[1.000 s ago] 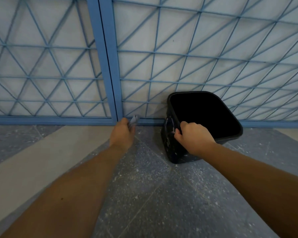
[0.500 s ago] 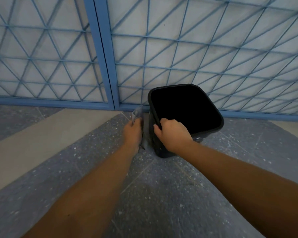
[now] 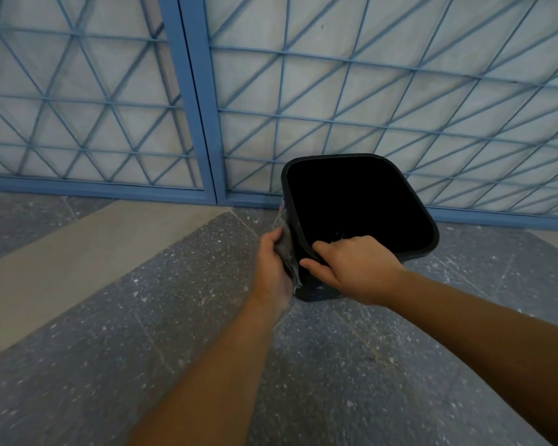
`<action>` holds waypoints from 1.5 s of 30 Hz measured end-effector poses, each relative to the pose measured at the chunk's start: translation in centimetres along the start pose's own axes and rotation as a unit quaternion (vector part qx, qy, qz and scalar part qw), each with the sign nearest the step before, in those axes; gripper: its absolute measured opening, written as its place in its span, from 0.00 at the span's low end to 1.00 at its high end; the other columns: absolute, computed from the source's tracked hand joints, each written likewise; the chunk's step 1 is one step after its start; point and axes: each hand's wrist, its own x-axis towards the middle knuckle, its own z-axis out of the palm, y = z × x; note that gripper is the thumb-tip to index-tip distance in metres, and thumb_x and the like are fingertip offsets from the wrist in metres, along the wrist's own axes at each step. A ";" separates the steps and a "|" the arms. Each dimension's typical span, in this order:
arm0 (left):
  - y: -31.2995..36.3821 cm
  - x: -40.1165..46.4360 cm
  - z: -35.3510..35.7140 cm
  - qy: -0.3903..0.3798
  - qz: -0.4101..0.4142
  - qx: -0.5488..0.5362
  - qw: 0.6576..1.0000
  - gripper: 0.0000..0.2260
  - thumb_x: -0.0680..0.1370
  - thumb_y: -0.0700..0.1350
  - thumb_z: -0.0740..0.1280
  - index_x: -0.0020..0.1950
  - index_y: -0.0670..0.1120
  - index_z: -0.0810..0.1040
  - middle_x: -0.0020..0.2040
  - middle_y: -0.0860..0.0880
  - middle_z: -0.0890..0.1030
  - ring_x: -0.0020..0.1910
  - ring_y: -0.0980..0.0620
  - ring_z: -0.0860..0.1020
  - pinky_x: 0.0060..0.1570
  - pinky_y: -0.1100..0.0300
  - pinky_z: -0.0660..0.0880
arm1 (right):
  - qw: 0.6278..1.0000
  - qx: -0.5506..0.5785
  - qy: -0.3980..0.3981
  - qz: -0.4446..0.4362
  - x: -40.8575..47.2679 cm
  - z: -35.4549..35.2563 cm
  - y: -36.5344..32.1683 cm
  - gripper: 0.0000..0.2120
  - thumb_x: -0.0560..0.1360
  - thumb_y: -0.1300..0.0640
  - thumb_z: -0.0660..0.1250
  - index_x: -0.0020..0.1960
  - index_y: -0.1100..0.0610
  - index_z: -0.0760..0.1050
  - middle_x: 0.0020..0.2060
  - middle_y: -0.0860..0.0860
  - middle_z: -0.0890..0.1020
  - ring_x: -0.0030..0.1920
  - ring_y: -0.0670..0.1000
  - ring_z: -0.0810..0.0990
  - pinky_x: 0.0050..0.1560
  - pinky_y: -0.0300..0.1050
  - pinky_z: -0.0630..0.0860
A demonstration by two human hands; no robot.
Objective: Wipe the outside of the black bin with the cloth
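Speckled floor (image 3: 174, 317) carries the black bin (image 3: 429, 239); right hand (image 3: 351, 268) grips its near rim, left hand (image 3: 271, 262) presses the cloth (image 3: 285, 249) against its left wall; hard wiping could tip it.

No legible text

Nothing readable appears on the black bin (image 3: 429, 243), nor on the blue lattice gate (image 3: 194, 101) behind it or the speckled floor (image 3: 174, 317) below it.

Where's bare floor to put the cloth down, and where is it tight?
Bare: the beige floor strip left of the left hand, and the speckled grey floor between the forearms. Tight: the cloth is sandwiched between that hand and the black bin, whose rim the right hand holds. Behind, the bin looks close to the blue lattice gate.
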 end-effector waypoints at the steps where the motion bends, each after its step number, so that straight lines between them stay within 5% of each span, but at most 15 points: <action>1: -0.2 0.2 0.2 0.001 0.009 0.003 1.000 0.24 0.89 0.53 0.48 0.68 0.48 0.82 0.58 0.49 0.88 0.59 0.52 0.85 0.61 0.58 0.79 | 1.000 -0.016 0.009 -0.005 0.1 0.1 0.2 0.18 0.79 0.40 0.48 0.42 0.52 0.64 0.33 0.52 0.80 0.34 0.55 0.79 0.30 0.46 0.66; 4: -0.3 0.9 0.8 -0.014 0.028 0.030 0.999 0.28 0.88 0.62 0.45 0.83 0.53 0.67 0.77 0.50 0.76 0.76 0.52 0.74 0.80 0.53 0.67 | 0.997 -0.060 0.042 -0.018 0.4 0.7 0.5 0.20 0.79 0.41 0.49 0.41 0.54 0.69 0.27 0.52 0.79 0.28 0.55 0.78 0.26 0.45 0.67; 8: -0.2 3.2 0.8 -0.012 0.038 0.081 0.996 0.30 0.88 0.65 0.51 0.85 0.50 0.64 0.80 0.50 0.72 0.78 0.53 0.72 0.79 0.57 0.68 | 0.997 -0.046 0.052 -0.036 1.3 0.8 0.4 0.18 0.79 0.43 0.50 0.39 0.53 0.68 0.27 0.52 0.78 0.27 0.54 0.77 0.26 0.46 0.69; 10: -1.0 5.1 -0.2 -0.012 0.008 0.111 0.994 0.46 0.75 0.78 0.63 0.87 0.56 0.58 0.87 0.49 0.58 0.86 0.50 0.59 0.85 0.47 0.58 | 0.997 -0.033 0.052 -0.042 1.6 0.7 0.3 0.17 0.80 0.43 0.51 0.39 0.53 0.64 0.28 0.53 0.78 0.28 0.55 0.77 0.27 0.46 0.70; 12: -4.7 8.2 -2.3 -0.011 -0.007 0.091 0.996 0.52 0.67 0.83 0.66 0.86 0.61 0.57 0.89 0.51 0.52 0.88 0.50 0.50 0.86 0.40 0.50 | 0.998 -0.030 0.045 -0.041 1.8 0.6 0.2 0.17 0.80 0.43 0.50 0.39 0.53 0.63 0.29 0.53 0.79 0.29 0.55 0.78 0.29 0.48 0.72; 15: -1.9 4.8 -1.0 0.008 -0.013 0.111 0.994 0.52 0.67 0.82 0.66 0.86 0.58 0.62 0.86 0.48 0.64 0.85 0.46 0.62 0.84 0.42 0.59 | 0.998 -0.030 0.030 -0.039 1.8 0.4 0.1 0.18 0.80 0.43 0.47 0.40 0.54 0.63 0.30 0.53 0.78 0.30 0.55 0.78 0.32 0.50 0.74; 18: -0.2 2.0 0.8 0.031 0.011 0.114 0.993 0.28 0.84 0.65 0.59 0.76 0.48 0.77 0.71 0.45 0.81 0.73 0.45 0.78 0.75 0.49 0.73 | 0.999 -0.030 0.023 -0.036 1.8 0.2 0.0 0.18 0.81 0.43 0.48 0.40 0.54 0.63 0.31 0.53 0.79 0.32 0.55 0.78 0.33 0.50 0.74; 22: -0.3 0.8 1.5 0.027 0.037 0.120 0.992 0.25 0.88 0.59 0.54 0.74 0.47 0.79 0.67 0.47 0.85 0.68 0.50 0.81 0.72 0.53 0.75 | 0.999 -0.021 0.010 -0.039 1.9 -0.1 0.0 0.18 0.81 0.43 0.47 0.41 0.53 0.64 0.32 0.52 0.79 0.33 0.54 0.78 0.35 0.49 0.74; 26: 1.2 2.5 1.1 0.060 0.017 0.104 0.993 0.21 0.88 0.58 0.57 0.67 0.46 0.83 0.52 0.53 0.89 0.60 0.50 0.85 0.63 0.56 0.79 | 0.998 -0.024 0.008 -0.051 2.2 -0.2 -0.3 0.18 0.81 0.43 0.48 0.40 0.53 0.63 0.32 0.52 0.78 0.32 0.54 0.78 0.32 0.47 0.69; 30: -0.6 0.0 1.4 0.048 0.036 0.080 0.995 0.23 0.87 0.59 0.57 0.70 0.47 0.82 0.63 0.47 0.87 0.66 0.49 0.83 0.68 0.55 0.78 | 0.998 -0.026 0.002 -0.063 1.9 -0.4 -0.4 0.19 0.81 0.44 0.48 0.43 0.55 0.69 0.32 0.52 0.79 0.32 0.53 0.78 0.33 0.48 0.73; 36: 1.9 2.1 1.3 0.058 0.030 0.116 0.991 0.22 0.87 0.59 0.59 0.70 0.46 0.82 0.63 0.46 0.87 0.59 0.52 0.85 0.59 0.59 0.80 | 0.998 -0.017 0.011 -0.059 2.5 -0.4 -0.5 0.18 0.81 0.44 0.48 0.40 0.54 0.65 0.31 0.53 0.79 0.31 0.55 0.78 0.33 0.49 0.73; 43: -0.2 1.9 0.5 0.067 0.039 0.066 0.995 0.20 0.89 0.55 0.56 0.63 0.48 0.84 0.59 0.47 0.87 0.68 0.43 0.82 0.64 0.56 0.78 | 0.998 -0.022 0.001 -0.059 2.3 -0.2 -0.5 0.18 0.80 0.43 0.47 0.41 0.53 0.66 0.32 0.52 0.78 0.32 0.53 0.78 0.33 0.47 0.70; 45: -0.6 1.2 0.7 0.055 0.060 0.067 0.994 0.20 0.89 0.56 0.56 0.66 0.48 0.83 0.61 0.48 0.87 0.65 0.49 0.84 0.60 0.60 0.80 | 0.998 -0.018 0.001 -0.060 2.4 -0.3 -0.5 0.18 0.80 0.43 0.46 0.41 0.53 0.65 0.32 0.51 0.78 0.31 0.53 0.78 0.33 0.47 0.72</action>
